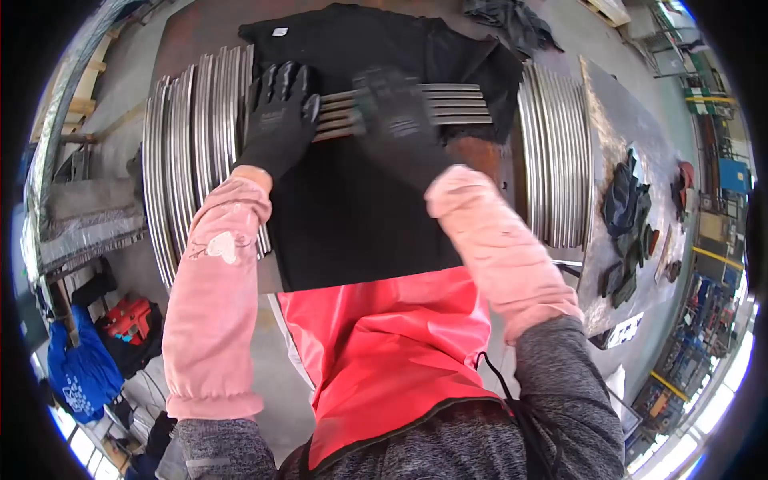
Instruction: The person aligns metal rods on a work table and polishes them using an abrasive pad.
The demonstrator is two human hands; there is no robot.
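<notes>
Several short metal tubes (456, 102) lie side by side, running left to right, on a black T-shirt (360, 216) spread over the table. My left hand (276, 120), in a black glove, is at their left ends with its fingers stretched out and spread. Across the middle of the tubes rests my right hand (396, 120), also black-gloved, palm down. Motion blurs its fingers, but they look extended rather than wrapped round the tubes. Part of the tubes' length is hidden beneath it.
Long shiny metal tubes (180, 160) are laid in rows at the left, and another row of tubes (554, 160) lies at the right. Dark gloves (628, 248) sit on a metal sheet farther right. Dark cloth (516, 22) lies at the back. A blue garment (80, 372) hangs at lower left.
</notes>
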